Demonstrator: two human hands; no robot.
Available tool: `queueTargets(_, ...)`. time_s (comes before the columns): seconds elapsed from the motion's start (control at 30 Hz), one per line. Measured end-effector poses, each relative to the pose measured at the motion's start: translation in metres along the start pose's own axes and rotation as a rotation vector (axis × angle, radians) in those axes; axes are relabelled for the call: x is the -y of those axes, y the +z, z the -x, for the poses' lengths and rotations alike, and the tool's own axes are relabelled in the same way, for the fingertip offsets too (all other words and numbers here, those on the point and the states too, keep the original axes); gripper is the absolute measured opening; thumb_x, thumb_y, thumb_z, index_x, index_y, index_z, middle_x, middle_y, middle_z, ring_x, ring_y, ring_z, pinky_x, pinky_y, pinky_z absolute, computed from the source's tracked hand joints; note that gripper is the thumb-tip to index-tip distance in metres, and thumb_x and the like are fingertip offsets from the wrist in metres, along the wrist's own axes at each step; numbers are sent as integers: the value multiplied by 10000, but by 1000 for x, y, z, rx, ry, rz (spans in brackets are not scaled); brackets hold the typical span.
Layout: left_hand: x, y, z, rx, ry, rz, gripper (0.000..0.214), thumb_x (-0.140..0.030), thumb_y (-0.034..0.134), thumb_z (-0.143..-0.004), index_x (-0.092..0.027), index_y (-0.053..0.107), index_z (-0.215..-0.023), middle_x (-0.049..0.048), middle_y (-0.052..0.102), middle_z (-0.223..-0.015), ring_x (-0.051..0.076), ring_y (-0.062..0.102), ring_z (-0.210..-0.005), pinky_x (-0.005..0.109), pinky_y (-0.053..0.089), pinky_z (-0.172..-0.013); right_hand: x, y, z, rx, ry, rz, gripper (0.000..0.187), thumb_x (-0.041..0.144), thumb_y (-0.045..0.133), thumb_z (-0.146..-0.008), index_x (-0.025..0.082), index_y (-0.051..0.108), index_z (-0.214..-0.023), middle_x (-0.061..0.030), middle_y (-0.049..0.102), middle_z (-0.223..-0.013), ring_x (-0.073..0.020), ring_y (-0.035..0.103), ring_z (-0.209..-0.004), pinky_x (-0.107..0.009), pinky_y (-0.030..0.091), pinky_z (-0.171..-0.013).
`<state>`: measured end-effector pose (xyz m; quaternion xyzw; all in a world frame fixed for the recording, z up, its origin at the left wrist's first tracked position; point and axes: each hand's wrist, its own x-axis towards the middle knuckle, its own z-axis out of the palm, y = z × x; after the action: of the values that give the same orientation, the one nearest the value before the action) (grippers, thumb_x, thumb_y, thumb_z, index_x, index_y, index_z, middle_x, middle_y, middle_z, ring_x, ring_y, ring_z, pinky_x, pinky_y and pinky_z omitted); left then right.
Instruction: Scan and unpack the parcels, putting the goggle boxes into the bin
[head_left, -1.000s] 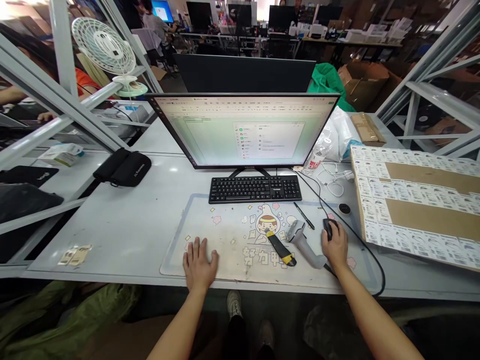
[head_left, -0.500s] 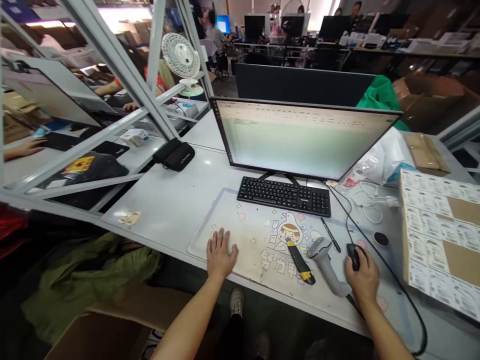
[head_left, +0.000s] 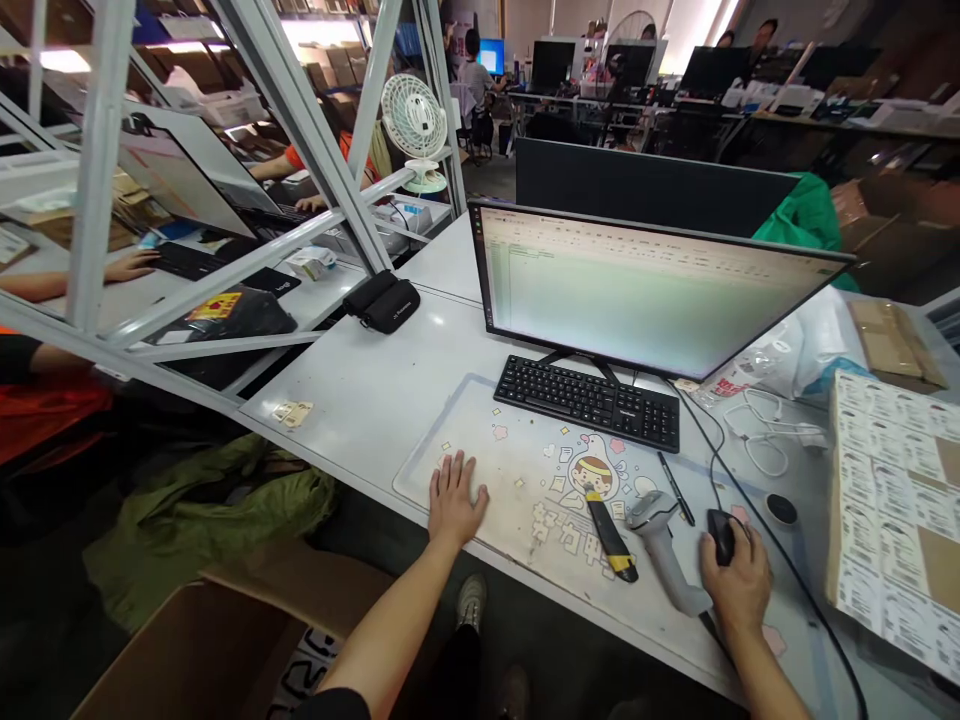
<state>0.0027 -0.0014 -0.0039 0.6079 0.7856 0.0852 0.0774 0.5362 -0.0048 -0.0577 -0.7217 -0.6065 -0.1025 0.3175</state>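
Two hands: right hand (head_left: 739,582) clasping the mouse (head_left: 721,536), best steered clear of the scanner (head_left: 671,565); left hand (head_left: 454,506) flat, released.

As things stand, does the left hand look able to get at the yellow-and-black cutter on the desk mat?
Probably yes: the left hand lies palm-down on the desk mat, holding nothing, with only printed mat between it and the cutter. The scanner is on the cutter's far side.
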Motion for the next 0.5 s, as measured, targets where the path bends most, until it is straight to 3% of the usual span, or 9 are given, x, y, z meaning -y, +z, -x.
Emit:
queueTargets(0.13, -4, -7, 1, 47, 0, -13, 679, -416, 481, -1056, -152, 535, -1679, 105, 315, -1835, 337, 218, -1726, 523, 117, -1419, 24, -14, -17, -5, 91, -42, 699, 613, 527, -1018, 45, 676, -1396, -340, 633, -1414, -477, 618, -1330, -648, 517, -1106)
queueTargets(0.27, -8, -12, -1, 36, -2, -20, 703, -446, 387, -1065, -113, 531, -1667, 144, 341, -1824, 360, 226, -1717, 551, 139, -1401, 64, -61, -11, -17, 208, -95, 655, 596, 452, -1046, 75, 662, -1383, -307, 638, -1435, -417, 598, -1374, -636, 504, -1166)
queueTargets(0.37, -10, -14, -10, 20, 24, 10, 730, -477, 329, -1059, -94, 527, -1648, 182, 356, -1811, 368, 232, -1711, 565, 152, -1391, 95, -115, 46, -6, 330, -122, 570, 537, 457, -1059, 126, 667, -1394, -261, 652, -1473, -378, 609, -1403, -609, 527, -1176)
queueTargets(0.43, -11, -15, -16, 29, 51, 37, 755, -502, 310, -1044, -90, 507, -1646, 208, 357, -1803, 385, 225, -1711, 583, 161, -1384, 118, -160, 112, 21, 446, -140, 508, 501, 474, -1054, 153, 706, -1342, -228, 702, -1421, -358, 669, -1340, -577, 576, -1136)
queueTargets(0.5, -13, -16, -16, 57, 67, 56, 781, -513, 314, -1016, -89, 472, -1653, 238, 347, -1797, 422, 219, -1709, 623, 190, -1369, 150, -211, 189, 39, 625, -133, 422, 487, 514, -1042, 189, 760, -1214, -178, 769, -1266, -327, 755, -1153, -517, 652, -1012)
